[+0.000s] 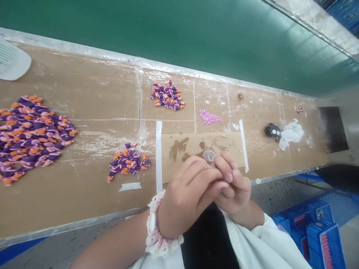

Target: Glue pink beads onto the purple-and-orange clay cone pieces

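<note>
My left hand (190, 190), with a lacy scrunchie (162, 228) round its wrist, meets my right hand (235, 183) over the table's front edge. Fingers of both are curled and pinched together at the tips; whatever is between them is hidden or too small to make out. Just beyond the fingertips a small clear round container (209, 155) stands on a taped-down cardboard sheet (174, 168) with dark wet smears. Farther back lies a patch of tiny pink-and-dark pieces (209, 117). Small purple, cone-like figures with orange and pink parts lie in a pile (167, 95) behind and another (129, 161) to the left.
A large pile of the same figures (33, 134) covers the far left, below a white plastic object (12, 61). To the right are a black round object with eyes (272, 130) and crumpled white tissue (291, 133). Blue crates (322, 231) stand below right.
</note>
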Available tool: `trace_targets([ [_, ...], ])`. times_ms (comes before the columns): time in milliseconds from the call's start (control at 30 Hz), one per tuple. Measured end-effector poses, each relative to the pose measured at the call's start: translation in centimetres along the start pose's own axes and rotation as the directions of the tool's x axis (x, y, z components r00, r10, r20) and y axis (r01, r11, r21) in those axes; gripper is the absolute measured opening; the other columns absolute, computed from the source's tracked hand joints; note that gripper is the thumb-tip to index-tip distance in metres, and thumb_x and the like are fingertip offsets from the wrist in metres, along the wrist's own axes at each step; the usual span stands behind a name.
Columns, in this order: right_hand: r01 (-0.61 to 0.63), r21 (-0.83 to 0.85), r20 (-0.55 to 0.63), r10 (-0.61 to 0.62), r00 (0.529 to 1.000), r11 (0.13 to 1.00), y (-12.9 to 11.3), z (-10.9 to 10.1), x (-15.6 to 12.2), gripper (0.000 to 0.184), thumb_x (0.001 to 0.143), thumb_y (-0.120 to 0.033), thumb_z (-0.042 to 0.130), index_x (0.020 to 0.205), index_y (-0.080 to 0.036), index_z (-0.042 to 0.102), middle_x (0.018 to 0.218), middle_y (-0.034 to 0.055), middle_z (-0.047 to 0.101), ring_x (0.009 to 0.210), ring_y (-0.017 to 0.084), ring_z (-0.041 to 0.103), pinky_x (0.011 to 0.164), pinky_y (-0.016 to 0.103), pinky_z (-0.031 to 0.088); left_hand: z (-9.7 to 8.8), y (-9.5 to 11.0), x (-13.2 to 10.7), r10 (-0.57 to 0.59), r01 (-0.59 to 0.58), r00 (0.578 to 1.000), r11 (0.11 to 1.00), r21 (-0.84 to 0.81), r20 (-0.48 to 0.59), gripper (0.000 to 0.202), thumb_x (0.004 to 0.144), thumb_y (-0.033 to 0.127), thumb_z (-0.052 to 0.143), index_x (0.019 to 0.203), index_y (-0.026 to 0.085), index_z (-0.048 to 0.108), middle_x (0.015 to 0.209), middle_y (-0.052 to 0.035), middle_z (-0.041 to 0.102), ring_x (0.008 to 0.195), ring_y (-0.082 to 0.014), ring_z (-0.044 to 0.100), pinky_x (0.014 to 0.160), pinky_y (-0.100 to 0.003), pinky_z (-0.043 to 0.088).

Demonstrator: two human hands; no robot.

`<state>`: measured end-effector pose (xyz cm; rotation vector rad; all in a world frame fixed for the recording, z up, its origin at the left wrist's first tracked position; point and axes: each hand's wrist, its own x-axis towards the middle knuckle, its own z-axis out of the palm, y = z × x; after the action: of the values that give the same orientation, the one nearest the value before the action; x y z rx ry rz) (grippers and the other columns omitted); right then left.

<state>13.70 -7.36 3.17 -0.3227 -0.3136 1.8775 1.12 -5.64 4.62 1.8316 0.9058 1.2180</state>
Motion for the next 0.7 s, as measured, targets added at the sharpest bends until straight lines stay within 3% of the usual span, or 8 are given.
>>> trace_targets([
  [100, -0.005, 0.003, 0.014, 0.005, 1.0, 1.0, -0.09, 0.21, 0.02, 0.024, 0.088, -0.021, 0.061, 0.08, -0.024, 0.039, 0.07, -0.0131, 0.042, 0.027, -0.002, 0.009, 0.021, 0.014, 0.006, -0.14, 0.01, 0.12, 0.062, -0.057, 0.996, 0.996, 0.071, -0.064, 0.008, 0.087, 0.01, 0.062, 0.085, 0.017, 0.06, 0.074, -0.0018, 0.063, 0.073, -0.0156, 0.055, 0.071, -0.03, 0.051],
  [400, -0.005, -0.021, 0.035, 0.006, 0.999, 1.0, -0.13, 0.38, -0.3, 0.023, 0.09, -0.02, 0.058, 0.08, -0.025, 0.037, 0.073, -0.0121, 0.038, 0.028, -0.002, 0.012, 0.023, 0.015, 0.007, -0.29, 0.33, 0.27, 0.129, -0.119, 0.99, 0.979, 0.168, -0.053, 0.01, 0.088, 0.007, 0.058, 0.085, 0.016, 0.059, 0.075, -0.0027, 0.067, 0.073, -0.0155, 0.058, 0.074, -0.031, 0.053],
  [700, -0.032, 0.062, 0.032, 0.03, 0.999, 0.998, 0.1, 0.1, -0.47, 0.019, 0.092, -0.02, 0.055, 0.083, -0.024, 0.039, 0.075, -0.0118, 0.042, 0.029, -0.002, 0.014, 0.024, 0.016, 0.008, 0.43, -0.34, -0.13, 0.344, -0.288, 0.938, 0.848, 0.445, -0.048, 0.008, 0.089, 0.009, 0.053, 0.087, 0.009, 0.061, 0.071, -0.0072, 0.064, 0.077, -0.0217, 0.059, 0.065, -0.033, 0.05],
])
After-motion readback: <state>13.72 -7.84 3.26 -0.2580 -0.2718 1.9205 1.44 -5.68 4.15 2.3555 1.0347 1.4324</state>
